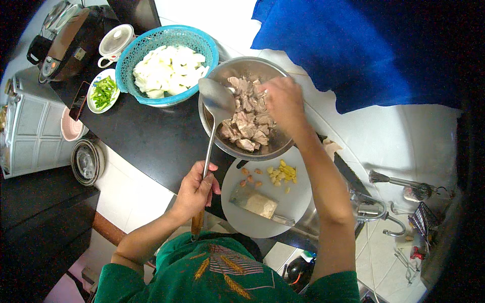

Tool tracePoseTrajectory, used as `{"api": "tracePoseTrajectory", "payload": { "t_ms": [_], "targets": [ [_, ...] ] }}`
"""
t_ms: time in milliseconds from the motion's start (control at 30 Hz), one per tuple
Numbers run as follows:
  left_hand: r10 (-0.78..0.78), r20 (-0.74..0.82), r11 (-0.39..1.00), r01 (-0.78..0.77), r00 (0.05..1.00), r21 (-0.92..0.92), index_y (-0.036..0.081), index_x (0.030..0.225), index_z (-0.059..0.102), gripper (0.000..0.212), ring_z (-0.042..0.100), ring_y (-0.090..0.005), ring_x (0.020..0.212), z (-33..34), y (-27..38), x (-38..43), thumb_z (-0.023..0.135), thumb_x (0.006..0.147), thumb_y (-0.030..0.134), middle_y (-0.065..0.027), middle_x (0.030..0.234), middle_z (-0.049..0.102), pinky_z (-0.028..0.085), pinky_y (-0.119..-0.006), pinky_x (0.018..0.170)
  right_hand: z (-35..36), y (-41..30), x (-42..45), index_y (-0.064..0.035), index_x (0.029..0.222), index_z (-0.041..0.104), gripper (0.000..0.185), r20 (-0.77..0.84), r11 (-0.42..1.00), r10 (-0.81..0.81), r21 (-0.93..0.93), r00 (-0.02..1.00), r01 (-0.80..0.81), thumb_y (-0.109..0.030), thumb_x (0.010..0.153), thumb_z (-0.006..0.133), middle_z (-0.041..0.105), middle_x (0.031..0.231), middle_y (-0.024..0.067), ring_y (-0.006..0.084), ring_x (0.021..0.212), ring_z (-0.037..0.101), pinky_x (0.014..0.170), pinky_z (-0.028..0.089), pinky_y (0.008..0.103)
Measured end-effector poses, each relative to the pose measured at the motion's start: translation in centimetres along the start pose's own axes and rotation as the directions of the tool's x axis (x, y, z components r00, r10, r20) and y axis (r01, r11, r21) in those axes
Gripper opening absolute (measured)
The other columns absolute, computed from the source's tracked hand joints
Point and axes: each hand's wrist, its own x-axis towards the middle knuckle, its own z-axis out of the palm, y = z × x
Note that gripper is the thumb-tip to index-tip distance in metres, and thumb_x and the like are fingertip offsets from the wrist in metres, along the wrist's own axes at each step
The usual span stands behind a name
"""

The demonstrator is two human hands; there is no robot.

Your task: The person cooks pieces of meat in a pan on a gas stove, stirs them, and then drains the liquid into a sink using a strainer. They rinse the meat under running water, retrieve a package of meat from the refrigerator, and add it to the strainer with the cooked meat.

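My left hand [197, 188] grips the shaft of a large metal cooking spoon [217, 99], whose end has a wooden handle. The spoon's head lies over the left side of a stainless steel bowl [246, 62]. Pieces of pale brown meat [246, 123], apparently cooked, fill the middle of that bowl. Reaching in from the right, my right hand [282, 100] is at the meat, blurred. Its fingertips are partly hidden, and whether they pinch a piece does not show. Below the bowl, a round white cutting board [237, 223] carries a cleaver [257, 202], chopped yellow pieces [282, 173] and small pinkish pieces [248, 178].
A teal basket [123, 72] of cut white vegetable [170, 70] stands left of the bowl. Further left are a plate of chopped green vegetable [104, 92], a lidded cup [115, 41], a phone [79, 101] and a dark appliance [72, 45]. At right is a faucet [392, 223].
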Motion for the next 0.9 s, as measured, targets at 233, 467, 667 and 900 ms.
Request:
{"api": "tracePoseTrajectory", "payload": {
  "t_ms": [233,467,667,900],
  "targets": [
    [0.011,0.015,1.0,-0.011,1.0,-0.017,0.01,0.114,0.042,0.016,0.045,-0.0086,0.042,-0.1,0.1,-0.1,0.037,0.099,0.012,-0.0071,0.069,0.058,0.037,-0.021,0.038,2.3,-1.1,0.2,-0.0152,0.1,0.061,0.031,0.059,0.98,0.017,-0.2,0.998,-0.005,-0.008,0.071,0.067,0.053,0.095,0.005,0.0256,0.102,0.045,0.084,0.034,0.0404],
    [0.008,0.026,0.999,-0.007,1.0,-0.035,0.01,0.114,0.042,0.017,0.044,-0.0084,0.042,-0.3,0.1,-0.1,0.037,0.099,0.011,-0.0068,0.07,0.058,0.036,-0.021,0.038,0.0,-0.5,0.8,-0.0203,0.091,0.07,0.018,0.236,0.943,-0.027,-0.316,0.971,0.103,-0.015,0.077,0.06,0.054,0.095,0.0071,0.0282,0.101,0.046,0.086,0.034,0.0417],
    [0.045,0.03,0.997,-0.043,0.999,-0.056,0.01,0.116,0.041,0.018,0.043,-0.0087,0.042,-0.3,0.2,-0.2,0.036,0.098,0.009,-0.0065,0.07,0.058,0.036,-0.021,0.039,-0.2,-2.4,2.2,-0.012,0.095,0.071,0.029,0.409,0.915,0.304,-0.377,0.861,-0.144,-0.03,0.073,0.064,0.055,0.113,0.013,0.0315,0.112,0.042,0.094,0.029,0.0501],
    [0.068,0.045,0.998,-0.068,0.997,-0.005,0.009,0.117,0.041,0.019,0.042,-0.0082,0.043,0.2,0.3,-0.5,0.037,0.098,0.008,-0.0057,0.07,0.057,0.036,-0.021,0.04,1.7,-3.5,2.5,-0.0066,0.107,0.068,0.043,0.317,0.917,0.343,-0.319,0.884,-0.241,-0.03,0.071,0.068,0.054,0.12,0.015,0.0331,0.121,0.038,0.099,0.024,0.0557]
  ]
}}
